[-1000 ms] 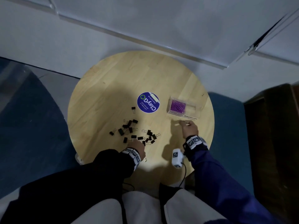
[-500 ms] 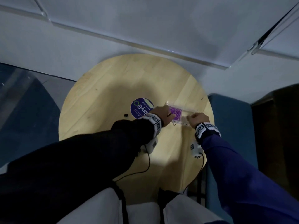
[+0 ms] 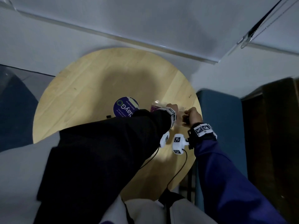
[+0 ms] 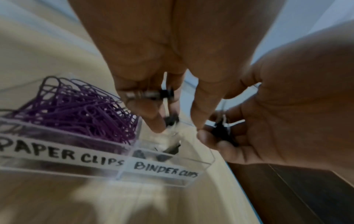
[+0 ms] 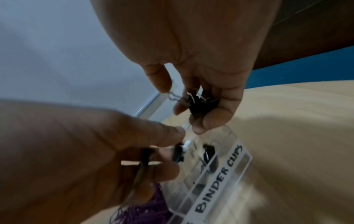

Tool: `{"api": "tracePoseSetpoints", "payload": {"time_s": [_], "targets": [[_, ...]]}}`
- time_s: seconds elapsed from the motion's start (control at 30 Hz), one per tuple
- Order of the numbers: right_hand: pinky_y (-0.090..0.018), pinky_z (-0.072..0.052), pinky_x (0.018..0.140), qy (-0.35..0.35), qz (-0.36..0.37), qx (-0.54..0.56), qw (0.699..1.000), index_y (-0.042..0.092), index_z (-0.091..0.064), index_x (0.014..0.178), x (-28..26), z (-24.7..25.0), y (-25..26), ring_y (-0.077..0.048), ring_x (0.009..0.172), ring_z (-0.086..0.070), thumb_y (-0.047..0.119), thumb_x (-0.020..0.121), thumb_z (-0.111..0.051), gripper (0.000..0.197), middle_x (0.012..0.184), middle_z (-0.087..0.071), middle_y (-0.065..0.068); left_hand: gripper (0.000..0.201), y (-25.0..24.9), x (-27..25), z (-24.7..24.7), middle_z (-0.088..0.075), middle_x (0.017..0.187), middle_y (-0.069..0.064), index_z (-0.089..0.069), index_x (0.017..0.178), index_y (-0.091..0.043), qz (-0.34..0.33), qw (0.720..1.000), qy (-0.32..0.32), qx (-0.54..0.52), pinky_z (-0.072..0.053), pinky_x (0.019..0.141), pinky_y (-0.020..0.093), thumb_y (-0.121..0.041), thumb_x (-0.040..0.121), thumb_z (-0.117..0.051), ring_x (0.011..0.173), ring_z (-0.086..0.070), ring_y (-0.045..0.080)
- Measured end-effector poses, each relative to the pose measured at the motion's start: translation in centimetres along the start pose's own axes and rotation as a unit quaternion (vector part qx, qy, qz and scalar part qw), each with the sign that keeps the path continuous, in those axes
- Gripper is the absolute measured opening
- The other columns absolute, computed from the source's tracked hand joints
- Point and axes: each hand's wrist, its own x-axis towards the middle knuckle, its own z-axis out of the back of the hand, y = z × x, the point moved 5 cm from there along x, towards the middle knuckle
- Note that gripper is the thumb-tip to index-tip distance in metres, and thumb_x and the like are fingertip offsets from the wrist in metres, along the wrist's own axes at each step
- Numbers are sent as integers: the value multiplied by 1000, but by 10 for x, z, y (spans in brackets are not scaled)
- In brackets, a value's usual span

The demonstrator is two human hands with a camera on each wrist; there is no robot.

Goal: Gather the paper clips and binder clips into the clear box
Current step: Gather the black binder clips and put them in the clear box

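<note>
On the round wooden bench (image 3: 84, 94), a lone black binder clip (image 3: 108, 116) lies to the left of the clear box (image 4: 107, 165), just beside the purple round sticker (image 3: 125, 107). The box itself stands near the bench's right edge and has two compartments, labelled in handwriting. Its left compartment, marked "PAPER CLIPS", is heaped with purple paper clips (image 4: 80, 109). Its right compartment, marked "BINDER CLIPS", has a few black binder clips in the box (image 5: 208, 151) on its floor. The left hand (image 4: 172, 53) is directly above that right compartment, fingers (image 4: 153, 119) pointing down and loosely curled round several small black binder clips (image 4: 166, 94); one of these is blurred at the fingertips just over the box rim. To the right of the box's right end, the right hand (image 5: 203, 60) is above the rim with its fingers (image 5: 214, 116) and thumb curled round a bunch of black binder clips (image 5: 201, 103), wire handles sticking out. The two hands are close together, though whether they touch cannot be told.
</note>
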Motion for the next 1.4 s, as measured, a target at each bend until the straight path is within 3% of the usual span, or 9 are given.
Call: {"api": "tracePoseSetpoints", "payload": {"time_s": [0.23, 0.4, 0.5, 0.67, 0.8, 0.93, 1.13, 1.27, 1.4], "targets": [[-52, -50, 93, 5, 47, -90, 995, 20, -63, 75, 15, -14, -2, -36, 98, -64, 60, 69, -34, 50, 107, -69, -17, 38, 12, -17, 13, -57, 136, 12, -53, 133, -13, -2, 987, -51, -154, -44, 104, 32, -16, 99, -38, 120, -56, 29], [-52, -52, 87, -56, 108, -109, 987, 17, -64, 71, -26, -16, 7, -38, 92, -63, 48, 80, -35, 43, 95, -69, -17, 28, 66, -47, 45, -69, 113, 7, -67, 110, -19, -4, 962, -146, -231, -50, 86, 27, -17, 95, -42, 103, -65, 25], [-32, -48, 71, -137, 185, -84, 970, 14, -65, 72, -63, -21, 6, -31, 77, -59, 39, 88, -44, 37, 77, -66, -11, 22, 129, -79, 62, -71, 109, 7, -69, 105, -17, 0, 968, -197, -155, -47, 86, 25, -19, 94, -50, 102, -65, 24], [-30, -36, 56, -47, 306, -182, 933, 9, -59, 66, -113, -80, -33, -24, 60, -48, 36, 95, -54, 40, 62, -55, -9, 21, 277, -144, 65, -63, 110, 14, -67, 104, -17, 118, 964, -237, -16, -47, 91, 37, -16, 88, -53, 106, -58, 35], [-28, -49, 82, 39, 328, -329, 885, 27, -66, 105, -139, -129, -84, -17, 90, -59, 36, 90, -55, 21, 102, -61, 4, 31, 346, -183, 37, -49, 127, 14, -53, 124, -17, 204, 969, -141, 23, -47, 89, 37, -26, 95, -47, 110, -52, 35], [-34, -42, 105, 128, 319, -494, 799, 36, -42, 141, -146, -163, -133, -17, 134, -34, 17, 82, -63, 65, 143, -40, 3, 47, 353, -199, 8, -38, 141, 14, -39, 142, -22, 160, 979, -114, 59, -45, 98, 41, -35, 97, -43, 123, -43, 36], [-34, -43, 98, 99, 310, -577, 749, 29, -38, 145, -154, -170, -152, -22, 134, -32, 17, 92, -50, 55, 148, -38, -1, 44, 326, -202, -13, -45, 135, 9, -45, 137, -22, 134, 979, -116, 99, -45, 96, 41, -31, 94, -49, 123, -43, 32], [-37, -46, 94, 83, 295, -568, 764, 23, -47, 137, -163, -165, -153, -22, 127, -43, 21, 97, -46, 41, 136, -50, -4, 51, 319, -200, -24, -43, 138, 7, -42, 138, -21, 138, 975, -128, 119, -40, 100, 41, -40, 91, -51, 126, -41, 30], [-30, -50, 86, 22, 266, -448, 854, 20, -62, 115, -175, -152, -154, -22, 102, -59, 32, 87, -53, 32, 110, -65, -3, 50, 313, -192, -27, -42, 142, 5, -39, 141, -25, 125, 971, -128, 157, -33, 104, 43, -41, 94, -46, 128, -40, 29]]}}
